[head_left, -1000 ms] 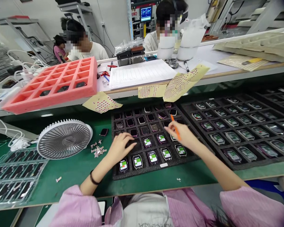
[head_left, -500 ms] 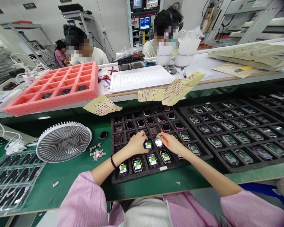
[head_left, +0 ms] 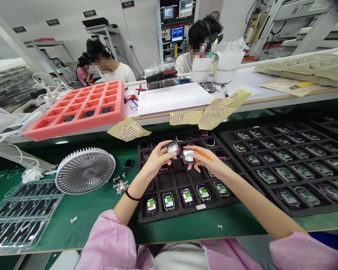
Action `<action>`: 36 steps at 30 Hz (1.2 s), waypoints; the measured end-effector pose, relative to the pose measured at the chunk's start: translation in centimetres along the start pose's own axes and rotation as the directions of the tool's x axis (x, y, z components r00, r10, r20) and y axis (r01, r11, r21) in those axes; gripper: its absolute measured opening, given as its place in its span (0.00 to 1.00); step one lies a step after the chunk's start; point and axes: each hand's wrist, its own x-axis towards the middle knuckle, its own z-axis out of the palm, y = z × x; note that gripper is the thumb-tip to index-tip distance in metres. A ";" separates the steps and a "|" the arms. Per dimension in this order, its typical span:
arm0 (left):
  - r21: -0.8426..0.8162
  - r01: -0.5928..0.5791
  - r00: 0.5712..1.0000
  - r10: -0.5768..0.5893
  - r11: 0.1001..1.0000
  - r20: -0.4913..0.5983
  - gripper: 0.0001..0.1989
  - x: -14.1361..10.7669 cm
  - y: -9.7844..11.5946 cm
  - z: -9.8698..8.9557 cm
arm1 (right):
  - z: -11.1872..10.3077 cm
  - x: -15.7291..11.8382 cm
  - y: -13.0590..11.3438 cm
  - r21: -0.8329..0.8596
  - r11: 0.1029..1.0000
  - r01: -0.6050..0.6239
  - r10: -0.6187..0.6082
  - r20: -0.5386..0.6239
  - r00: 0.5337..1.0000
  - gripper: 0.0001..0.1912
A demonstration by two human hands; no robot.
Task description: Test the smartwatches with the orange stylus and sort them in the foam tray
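Above the black foam tray [head_left: 171,212], my left hand [head_left: 157,159] pinches a smartwatch [head_left: 173,147] with a bright, glaring screen. My right hand [head_left: 208,160] grips a second smartwatch [head_left: 188,156], its purplish case framing a lit white and green screen. A slim orange stick-like tool [head_left: 204,153] is also tucked in my right hand. The two watches are lifted and nearly side by side. Lit smartwatches [head_left: 186,196] fill the tray's front row, and bare compartments [head_left: 179,179] show behind them. My hands hide part of the tray.
A second foam tray [head_left: 273,202] of watches lies at right. To the left are a round fan [head_left: 86,170], a loose watch [head_left: 129,164], small pinkish tabs [head_left: 120,185] and a clear plastic tray [head_left: 49,215]. The shelf ahead bears a red foam tray [head_left: 101,125]. Co-workers sit beyond.
Both hands have risen from the tray, each with a watch lifted out of its compartment. The head view has shifted slightly, so the scene sits further right and a little lower.
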 end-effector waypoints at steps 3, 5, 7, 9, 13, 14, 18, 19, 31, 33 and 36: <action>0.055 -0.034 0.998 0.036 0.998 -0.044 0.29 -0.2 0.0 -0.3 | 0.7 1.3 -1.1 -0.036 0.999 0.041 -0.038 0.070 0.997 0.28; 0.117 -0.079 0.995 0.086 0.990 -0.053 0.28 -0.2 -0.1 -0.7 | 1.1 1.9 -1.4 -0.089 0.994 0.064 -0.057 0.074 0.996 0.27; 0.206 -0.146 0.983 0.165 0.968 -0.078 0.26 0.0 -0.2 -1.0 | 1.5 2.4 -1.6 -0.141 0.988 0.070 -0.062 0.057 0.996 0.23; 0.284 -0.186 0.968 0.225 0.941 -0.110 0.23 0.0 -0.2 -1.2 | 1.8 2.7 -1.7 -0.166 0.984 0.068 -0.065 0.025 0.998 0.21; 0.307 -0.147 0.972 0.194 0.940 -0.131 0.18 0.0 0.0 -1.3 | 1.9 2.9 -1.7 -0.128 0.989 0.077 -0.074 0.027 0.997 0.22; 0.295 -0.127 0.978 0.170 0.947 -0.125 0.18 -0.1 0.1 -1.3 | 1.9 2.9 -1.7 -0.111 0.991 0.078 -0.073 0.049 0.996 0.23; 0.259 -0.106 0.985 0.137 0.960 -0.105 0.20 0.0 0.3 -1.3 | 1.5 2.8 -1.6 -0.092 0.994 0.059 -0.047 0.124 0.991 0.27; 0.258 -0.113 0.984 0.144 0.959 -0.104 0.21 0.0 0.3 -1.4 | 1.5 2.8 -1.6 -0.102 0.994 0.049 -0.035 0.133 0.990 0.28; 0.274 -0.136 0.977 0.174 0.952 -0.122 0.22 0.3 0.1 -1.5 | 1.9 2.5 -1.5 -0.130 0.991 0.035 -0.021 0.109 0.994 0.31; 0.280 -0.122 0.982 0.156 0.952 -0.104 0.22 0.2 0.2 -1.5 | 2.0 2.6 -1.4 -0.135 0.990 0.033 -0.020 0.098 0.995 0.31; 0.294 -0.118 0.985 0.149 0.948 -0.086 0.21 0.1 0.2 -1.5 | 2.1 2.5 -1.4 -0.135 0.990 0.046 -0.033 0.094 0.995 0.30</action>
